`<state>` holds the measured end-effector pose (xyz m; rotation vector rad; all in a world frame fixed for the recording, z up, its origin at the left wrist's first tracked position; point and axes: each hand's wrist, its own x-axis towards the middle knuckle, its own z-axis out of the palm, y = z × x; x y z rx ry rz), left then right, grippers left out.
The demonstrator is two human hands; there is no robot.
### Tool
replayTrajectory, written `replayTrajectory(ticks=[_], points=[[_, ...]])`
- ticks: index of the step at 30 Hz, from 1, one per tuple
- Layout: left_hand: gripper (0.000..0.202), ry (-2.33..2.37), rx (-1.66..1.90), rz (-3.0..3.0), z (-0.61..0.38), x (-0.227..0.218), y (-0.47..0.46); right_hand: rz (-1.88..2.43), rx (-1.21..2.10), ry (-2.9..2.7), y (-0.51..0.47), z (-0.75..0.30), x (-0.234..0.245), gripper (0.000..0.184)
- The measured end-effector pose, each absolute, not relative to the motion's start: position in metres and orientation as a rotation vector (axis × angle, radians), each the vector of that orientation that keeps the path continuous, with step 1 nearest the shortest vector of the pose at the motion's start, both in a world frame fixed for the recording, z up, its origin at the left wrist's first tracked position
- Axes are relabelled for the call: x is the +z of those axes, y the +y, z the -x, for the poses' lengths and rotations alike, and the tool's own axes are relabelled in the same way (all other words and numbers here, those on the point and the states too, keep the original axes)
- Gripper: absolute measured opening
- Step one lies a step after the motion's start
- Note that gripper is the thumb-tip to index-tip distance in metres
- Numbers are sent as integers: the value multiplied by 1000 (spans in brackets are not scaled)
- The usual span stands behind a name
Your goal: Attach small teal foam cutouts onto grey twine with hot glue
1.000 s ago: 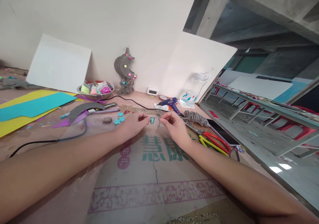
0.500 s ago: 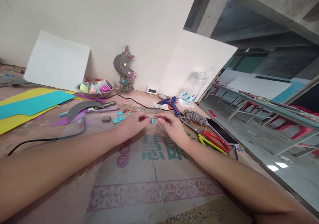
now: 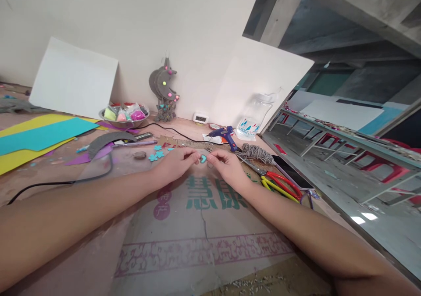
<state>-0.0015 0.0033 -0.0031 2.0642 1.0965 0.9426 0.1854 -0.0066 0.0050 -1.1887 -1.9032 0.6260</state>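
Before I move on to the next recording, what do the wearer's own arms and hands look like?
Left hand and right hand are ungloved; both forearms show no sleeves. No watch, bracelet or ring is visible.

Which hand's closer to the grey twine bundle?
Right. The right hand is just left of the grey twine bundle, not touching it; the left hand is farther left, beyond the small turquoise piece.

Head view, forward and down
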Motion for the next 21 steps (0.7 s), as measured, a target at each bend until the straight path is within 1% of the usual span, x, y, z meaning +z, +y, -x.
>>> replayTrajectory(ticks=[5,10,14,21], points=[[31,1139,888,-2046,1,-2,1,1183,617,-1907,-4,-186,3,30],[29,1166,923,-2009,1,-2,1,1134,642,-1879,-3,-189,1,37],[30,1176,945,-1982,1,-3,2,1158,714,-1845,-4,-187,2,29],[28,1152,943,-2011,1,-4,3,1188,769,-1868,-4,-184,3,25]])
